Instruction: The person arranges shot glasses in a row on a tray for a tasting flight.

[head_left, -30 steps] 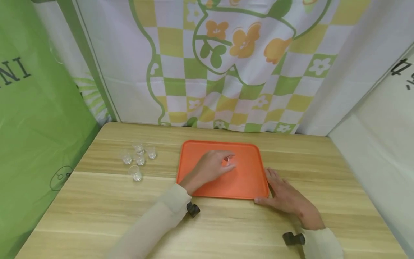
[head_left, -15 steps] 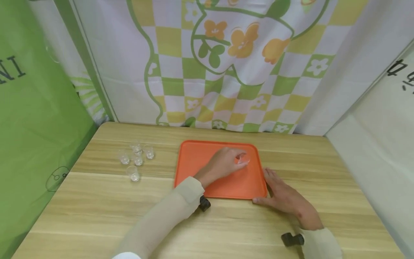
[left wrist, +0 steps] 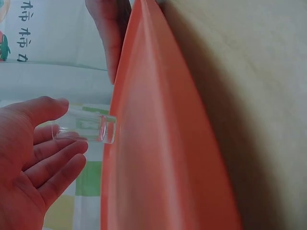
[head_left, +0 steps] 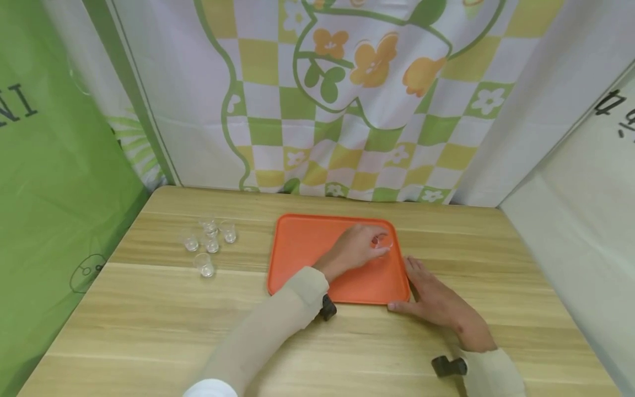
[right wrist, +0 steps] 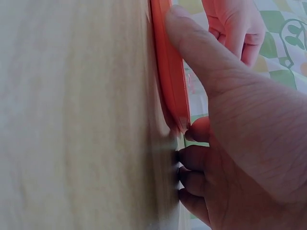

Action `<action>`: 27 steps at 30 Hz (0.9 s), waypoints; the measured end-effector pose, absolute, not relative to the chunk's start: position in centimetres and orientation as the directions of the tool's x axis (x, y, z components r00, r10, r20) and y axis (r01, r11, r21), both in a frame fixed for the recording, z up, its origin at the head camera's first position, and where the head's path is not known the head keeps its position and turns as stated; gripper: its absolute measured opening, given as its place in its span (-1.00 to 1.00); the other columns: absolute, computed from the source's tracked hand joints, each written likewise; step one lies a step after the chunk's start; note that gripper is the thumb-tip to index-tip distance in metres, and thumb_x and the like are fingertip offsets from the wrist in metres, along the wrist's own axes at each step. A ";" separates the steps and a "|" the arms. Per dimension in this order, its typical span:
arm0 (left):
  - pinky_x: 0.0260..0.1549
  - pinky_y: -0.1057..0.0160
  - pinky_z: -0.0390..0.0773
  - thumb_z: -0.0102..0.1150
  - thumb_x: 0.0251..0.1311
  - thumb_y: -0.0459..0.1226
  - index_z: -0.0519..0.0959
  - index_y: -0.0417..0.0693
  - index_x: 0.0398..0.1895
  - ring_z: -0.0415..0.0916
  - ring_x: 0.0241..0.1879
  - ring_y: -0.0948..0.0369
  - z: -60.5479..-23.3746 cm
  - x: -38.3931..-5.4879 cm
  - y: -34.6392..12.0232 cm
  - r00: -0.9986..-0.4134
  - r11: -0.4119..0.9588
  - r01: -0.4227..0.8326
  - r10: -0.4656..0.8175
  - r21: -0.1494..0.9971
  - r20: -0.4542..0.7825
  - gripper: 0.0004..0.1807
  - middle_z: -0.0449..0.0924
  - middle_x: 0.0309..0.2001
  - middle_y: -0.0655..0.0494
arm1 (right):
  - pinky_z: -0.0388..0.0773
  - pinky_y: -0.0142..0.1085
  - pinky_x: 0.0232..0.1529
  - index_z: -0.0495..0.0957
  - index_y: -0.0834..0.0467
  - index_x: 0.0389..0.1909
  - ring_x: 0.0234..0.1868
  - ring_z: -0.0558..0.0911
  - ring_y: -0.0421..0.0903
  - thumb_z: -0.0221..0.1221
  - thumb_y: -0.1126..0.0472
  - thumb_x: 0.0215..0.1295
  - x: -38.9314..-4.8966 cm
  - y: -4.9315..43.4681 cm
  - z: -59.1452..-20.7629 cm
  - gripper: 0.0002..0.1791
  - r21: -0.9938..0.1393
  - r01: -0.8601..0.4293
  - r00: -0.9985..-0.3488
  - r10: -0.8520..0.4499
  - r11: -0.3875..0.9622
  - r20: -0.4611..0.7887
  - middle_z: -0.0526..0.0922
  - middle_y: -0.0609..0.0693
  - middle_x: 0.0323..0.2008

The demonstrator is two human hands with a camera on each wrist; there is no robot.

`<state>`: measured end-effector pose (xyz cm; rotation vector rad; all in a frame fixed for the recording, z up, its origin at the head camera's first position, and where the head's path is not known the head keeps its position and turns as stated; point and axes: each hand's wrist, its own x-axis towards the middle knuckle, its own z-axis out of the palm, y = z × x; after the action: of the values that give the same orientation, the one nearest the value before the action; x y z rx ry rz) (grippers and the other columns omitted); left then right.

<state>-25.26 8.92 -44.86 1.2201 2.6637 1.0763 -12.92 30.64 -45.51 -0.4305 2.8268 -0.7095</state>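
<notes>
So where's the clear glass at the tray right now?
In the head view, the clear glass is in the left hand, at the right part of the orange tray, with the right hand nearby at the tray's right edge.

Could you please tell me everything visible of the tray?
The tray is orange, apparently plastic, rectangular with rounded corners and a raised rim. It lies flat on the table. The right hand touches its near right corner; the left hand holds a glass over its right part. Whether the glass touches it is unclear.
</notes>
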 end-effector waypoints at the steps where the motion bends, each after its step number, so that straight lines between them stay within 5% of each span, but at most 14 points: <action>1: -0.25 0.46 0.51 0.33 0.39 -0.11 0.64 -0.06 0.23 0.49 -0.25 0.45 -44.9 -25.3 9.0 -0.695 0.456 0.660 0.674 0.597 0.253 -0.59 0.67 -0.14 0.24 | 0.05 0.37 0.41 -0.11 0.32 0.63 0.56 -0.05 0.39 0.27 -0.43 0.24 -12.9 30.6 -45.5 0.28 -0.485 -0.235 -0.939 -0.326 0.842 -0.112 -0.09 0.38 0.59; 27: -0.37 0.46 0.48 0.36 0.37 -0.12 0.66 -0.08 0.17 0.46 -0.37 0.42 -44.8 -25.3 9.9 -0.691 0.472 0.667 0.682 0.576 0.240 -0.61 0.58 -0.31 0.32 | 0.06 0.36 0.41 -0.09 0.30 0.63 0.56 -0.05 0.39 0.30 -0.41 0.22 -12.9 30.7 -45.6 0.28 -0.492 -0.232 -0.940 -0.323 0.839 -0.106 -0.08 0.38 0.59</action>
<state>-25.35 9.88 -44.85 1.2262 2.6754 1.0310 -12.91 30.67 -45.57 -0.4318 2.8332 -0.7226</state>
